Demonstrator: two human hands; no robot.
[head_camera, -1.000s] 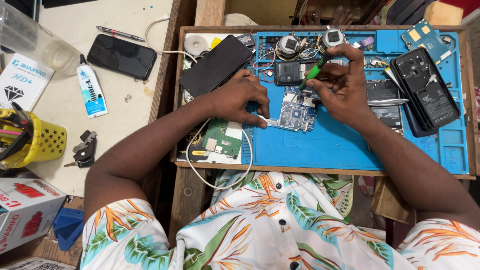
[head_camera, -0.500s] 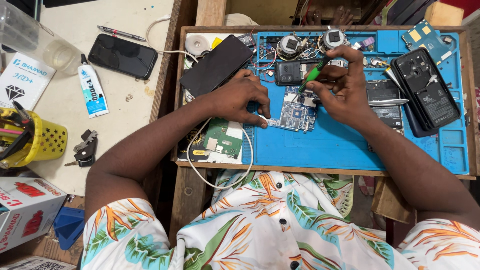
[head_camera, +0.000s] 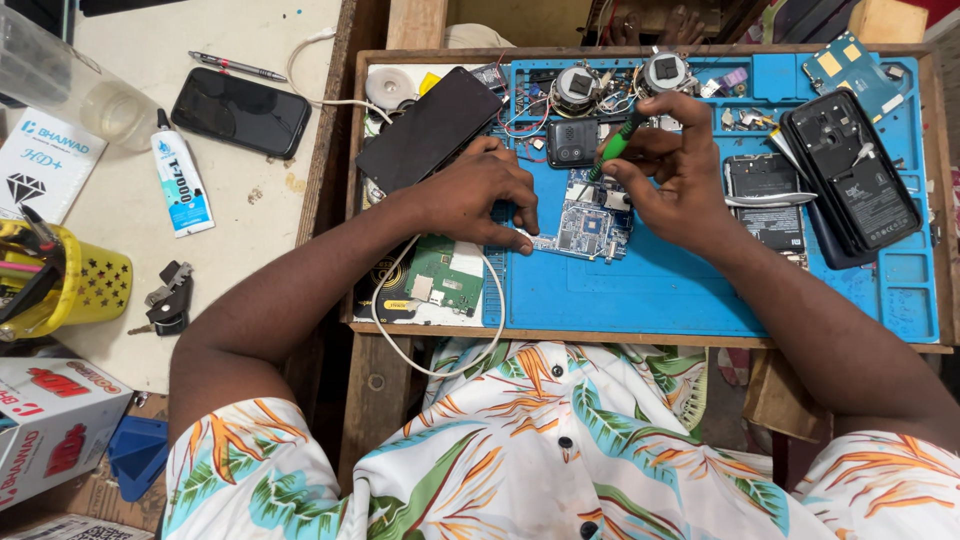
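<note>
Phone circuit board (head_camera: 588, 228) looked light, thin, fragile: left hand (head_camera: 478, 195) pinned its edge with flat fingers, right hand (head_camera: 672, 172) pinched a green-handled tool (head_camera: 612, 147).

White glue tube (head_camera: 181, 187); dark phone screen (head_camera: 240, 112); red-white box (head_camera: 50, 425).

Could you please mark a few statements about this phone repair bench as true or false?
1. The right hand holds a green-handled tool. True.
2. The left hand rests flat on the white table. False: it presses the blue circuit board on the blue work mat.
3. A black phone lies on the white table left of the tray. True.
4. The yellow cup stands on the blue mat. False: it stands at the white table's left edge.
</note>
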